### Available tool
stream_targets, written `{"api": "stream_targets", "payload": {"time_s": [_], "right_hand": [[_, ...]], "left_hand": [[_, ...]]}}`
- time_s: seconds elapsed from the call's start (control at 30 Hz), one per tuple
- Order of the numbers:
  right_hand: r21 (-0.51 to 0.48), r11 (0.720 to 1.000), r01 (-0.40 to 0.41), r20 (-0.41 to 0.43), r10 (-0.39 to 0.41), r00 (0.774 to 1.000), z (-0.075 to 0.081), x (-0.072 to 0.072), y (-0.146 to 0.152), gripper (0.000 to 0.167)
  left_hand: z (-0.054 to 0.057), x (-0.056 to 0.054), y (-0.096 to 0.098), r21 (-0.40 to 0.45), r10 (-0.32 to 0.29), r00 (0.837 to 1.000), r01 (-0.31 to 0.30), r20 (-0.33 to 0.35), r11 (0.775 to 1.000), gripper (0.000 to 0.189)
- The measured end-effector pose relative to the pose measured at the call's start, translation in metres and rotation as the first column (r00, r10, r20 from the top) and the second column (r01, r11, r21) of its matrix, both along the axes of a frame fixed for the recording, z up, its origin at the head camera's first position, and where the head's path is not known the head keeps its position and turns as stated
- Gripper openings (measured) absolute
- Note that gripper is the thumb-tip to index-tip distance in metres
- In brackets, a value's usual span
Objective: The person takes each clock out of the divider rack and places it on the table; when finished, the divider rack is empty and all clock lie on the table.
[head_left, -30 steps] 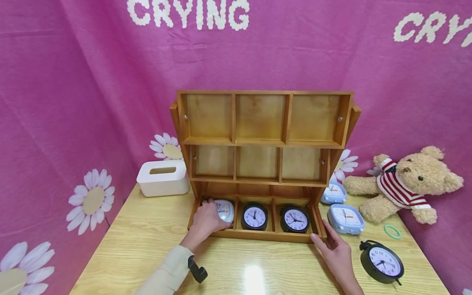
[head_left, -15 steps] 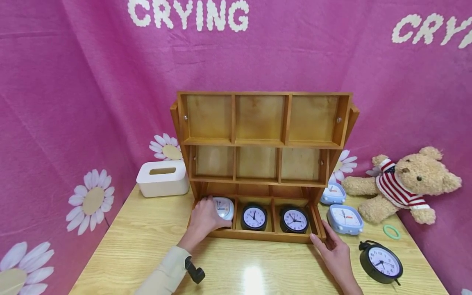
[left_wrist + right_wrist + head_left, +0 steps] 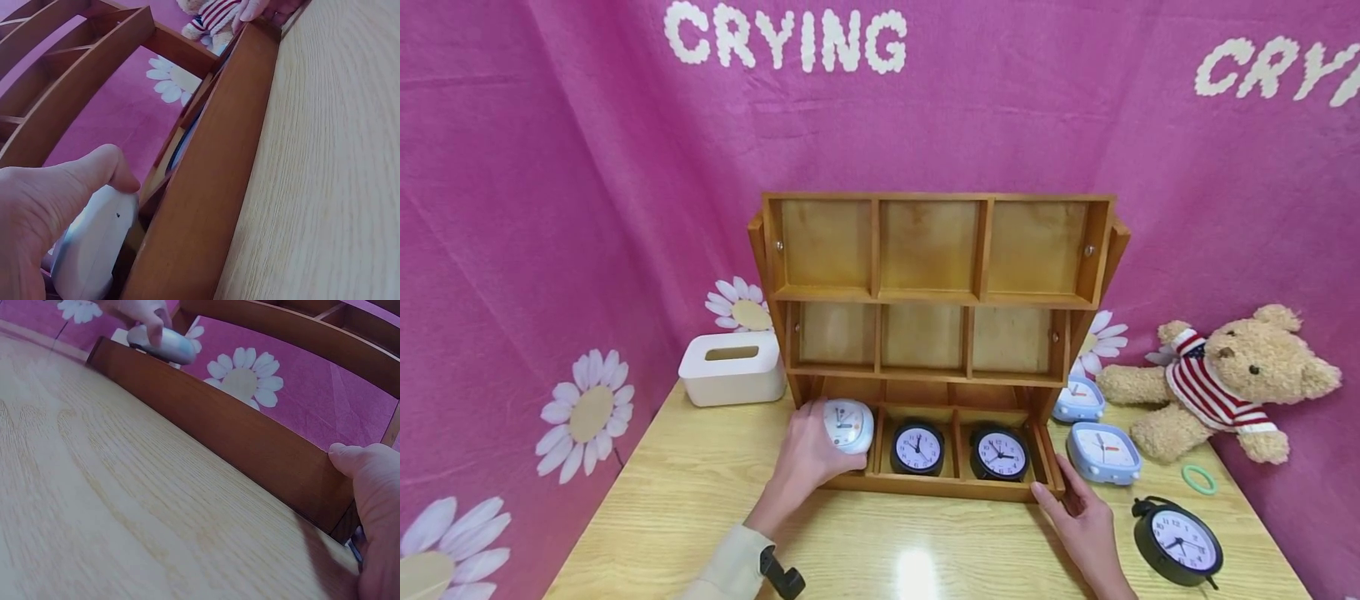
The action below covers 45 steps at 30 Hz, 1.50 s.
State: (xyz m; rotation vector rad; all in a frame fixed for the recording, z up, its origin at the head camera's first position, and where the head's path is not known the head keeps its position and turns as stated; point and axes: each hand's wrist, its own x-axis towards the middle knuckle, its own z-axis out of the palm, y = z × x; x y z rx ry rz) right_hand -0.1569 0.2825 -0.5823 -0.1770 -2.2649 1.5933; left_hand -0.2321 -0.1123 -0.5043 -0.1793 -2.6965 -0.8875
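My left hand (image 3: 808, 450) grips a pale rounded alarm clock (image 3: 848, 426) by its side, thumb at the lower edge. The clock is over the bottom-left compartment of a wooden three-tier rack (image 3: 928, 483). In the right wrist view that clock (image 3: 164, 345) stands raised above the front board. With thumb on the front edge and fingers along the side, my right hand (image 3: 1084, 521) holds the rack's lower right corner. Two round black clocks, one in the middle compartment (image 3: 917, 447) and one in the right compartment (image 3: 1000, 452), lie face up.
Right of the rack are two light-blue clocks, one nearer (image 3: 1103, 452) and one farther (image 3: 1078, 399), a black twin-bell alarm clock (image 3: 1178, 542), a green ring (image 3: 1198, 479) and a teddy bear (image 3: 1232, 383). A white tissue box (image 3: 732, 379) stands at the left, before a pink curtain (image 3: 625, 167).
My left hand has raised the pale clock a little from the bottom-left compartment, and its face shows more fully. My right hand stays at the rack's corner.
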Motion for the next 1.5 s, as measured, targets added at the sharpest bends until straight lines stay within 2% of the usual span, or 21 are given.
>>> {"api": "stream_targets", "payload": {"time_s": [0.17,0.3,0.43,0.67,0.77,1.07,1.33,1.5], "right_hand": [[-0.02,1.0,-0.002,0.002,0.002,1.0,0.001,-0.002,0.001,0.067],[-0.042,0.999,-0.008,-0.021,0.007,1.0,0.002,-0.001,0.002,0.065],[-0.043,0.999,-0.009,-0.027,0.007,1.0,0.002,-0.001,0.002,0.065],[-0.041,0.999,-0.001,-0.03,0.0,1.0,0.002,0.001,0.0,0.064],[-0.041,0.999,0.002,-0.021,-0.003,1.0,0.003,0.002,-0.001,0.064],[-0.043,0.999,0.004,-0.009,-0.004,1.0,0.003,0.002,-0.002,0.065],[-0.042,0.999,0.0,-0.045,-0.002,0.999,0.001,0.002,-0.002,0.063],[-0.042,0.999,-0.002,-0.039,0.0,0.999,0.003,0.002,-0.002,0.064]], "left_hand": [[0.007,0.009,-0.008,0.052,-0.006,1.0,0.004,0.022,0.999,0.101],[0.011,0.016,-0.015,0.047,0.01,0.998,-0.012,0.059,0.999,0.107],[0.014,0.022,-0.025,0.036,0.025,0.997,-0.027,0.067,0.999,0.108],[0.017,0.027,-0.047,0.049,0.045,0.997,-0.048,0.062,0.998,0.093],[0.018,0.029,-0.058,0.045,0.07,0.995,-0.073,0.074,0.996,0.094],[0.016,0.027,-0.088,0.037,0.128,0.982,-0.134,0.135,0.99,0.101],[0.008,0.018,-0.108,0.052,0.149,0.978,-0.157,0.144,0.986,0.098],[0.003,0.012,-0.121,0.074,0.159,0.971,-0.174,0.178,0.982,0.095]]}}
